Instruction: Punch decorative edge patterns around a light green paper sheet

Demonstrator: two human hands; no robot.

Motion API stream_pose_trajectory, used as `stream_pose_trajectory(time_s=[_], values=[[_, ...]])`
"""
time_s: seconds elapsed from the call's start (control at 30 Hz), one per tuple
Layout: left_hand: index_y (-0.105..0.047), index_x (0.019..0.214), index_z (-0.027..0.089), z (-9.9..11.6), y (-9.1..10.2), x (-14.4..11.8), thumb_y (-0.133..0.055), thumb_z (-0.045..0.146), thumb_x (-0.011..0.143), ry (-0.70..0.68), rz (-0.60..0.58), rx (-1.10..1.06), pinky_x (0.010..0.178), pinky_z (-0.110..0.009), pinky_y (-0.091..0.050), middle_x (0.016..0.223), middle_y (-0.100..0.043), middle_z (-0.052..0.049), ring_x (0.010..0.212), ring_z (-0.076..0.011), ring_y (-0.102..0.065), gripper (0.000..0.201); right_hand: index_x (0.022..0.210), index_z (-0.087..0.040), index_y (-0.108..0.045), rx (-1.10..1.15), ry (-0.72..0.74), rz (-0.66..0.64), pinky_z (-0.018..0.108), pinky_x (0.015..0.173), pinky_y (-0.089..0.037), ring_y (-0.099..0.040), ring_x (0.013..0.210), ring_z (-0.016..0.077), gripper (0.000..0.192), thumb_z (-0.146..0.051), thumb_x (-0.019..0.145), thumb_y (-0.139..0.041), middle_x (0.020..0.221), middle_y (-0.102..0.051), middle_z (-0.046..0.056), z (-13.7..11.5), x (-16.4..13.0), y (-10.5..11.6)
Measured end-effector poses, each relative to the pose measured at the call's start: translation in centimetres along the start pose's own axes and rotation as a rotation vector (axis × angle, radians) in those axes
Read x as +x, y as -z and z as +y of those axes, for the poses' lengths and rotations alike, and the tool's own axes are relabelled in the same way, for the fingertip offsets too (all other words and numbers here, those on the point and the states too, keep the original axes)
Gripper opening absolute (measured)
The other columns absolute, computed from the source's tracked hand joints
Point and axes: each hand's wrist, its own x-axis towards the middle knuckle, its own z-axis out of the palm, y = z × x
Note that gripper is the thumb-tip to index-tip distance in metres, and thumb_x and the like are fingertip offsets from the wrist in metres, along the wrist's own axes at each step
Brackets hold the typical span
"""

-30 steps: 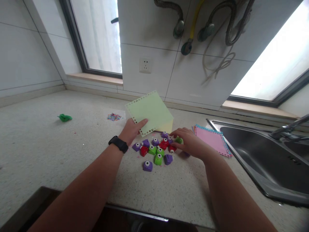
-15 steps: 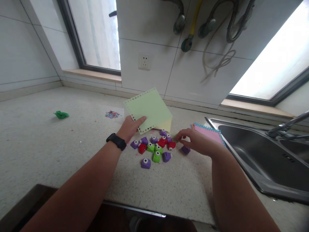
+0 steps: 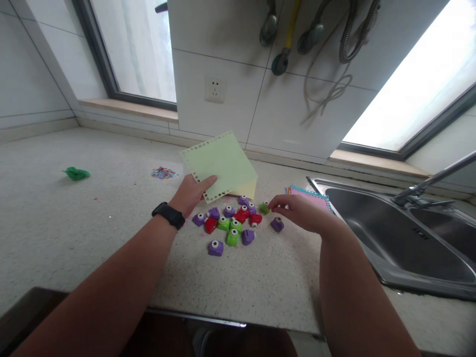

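A pale green paper sheet point(image 3: 219, 163) with a punched, lacy edge is held tilted above the desk. A small green punch point(image 3: 264, 207) sits beside the cluster of red, purple and green punches point(image 3: 230, 225).

Both forearms were bare from the elbow down, with no sleeve showing anywhere in the head view. The left hand point(image 3: 191, 193) wore nothing on its fingers; at its wrist sat a black watch point(image 3: 168, 214), a plain dark band that wrapped snugly round and showed no face or marking from this side. The band was smooth and matte, a little broader on top where the body of the watch seemed to lie. The right hand point(image 3: 302, 213) was likewise bare, with no ring, glove or strap, and its wrist carried nothing. Nails on both hands looked short and unpainted, though they were small in the picture
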Motion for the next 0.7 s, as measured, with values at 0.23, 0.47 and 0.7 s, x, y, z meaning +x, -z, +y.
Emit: stream_pose_trajectory(time_s=[0.23,0.47,0.7], values=[[-0.068,0.117,0.013,-0.2,0.1,0.0,-0.076,0.043,0.077,-0.004,-0.026,0.006,0.094,-0.042,-0.053,0.121,-0.07,-0.014,0.107,-0.0293,-0.067,0.051,0.097,-0.022,-0.069,-0.112,-0.247,-0.201,0.036,0.067,-0.046,-0.065,0.079,0.0242,0.049,-0.065,0.074,-0.066,0.094,-0.071,0.007,1.1,-0.5,-0.3],[-0.069,0.115,0.014,0.2,-0.3,-0.2,-0.077,0.042,0.076,0.014,-0.035,-0.002,0.091,-0.039,-0.054,0.121,-0.07,-0.013,0.103,-0.0265,-0.069,0.049,0.092,-0.023,-0.068,0.01,-0.122,-0.255,0.034,0.064,-0.047,-0.065,0.075,0.021,0.026,-0.046,0.081,-0.067,0.086,-0.071,0.005,-0.9,-0.3,-0.8],[-0.07,0.11,0.015,0.1,-0.5,-0.4,-0.073,0.046,0.079,0.097,-0.052,0.021,0.044,-0.022,-0.049,0.097,-0.075,-0.01,0.061,-0.0156,-0.066,0.044,0.102,-0.02,-0.056,0.713,0.098,-0.116,0.031,0.064,-0.055,-0.067,0.072,0.0164,0.023,-0.038,0.09,-0.062,0.084,-0.07,0.003,-2.8,-1.0,0.2]])
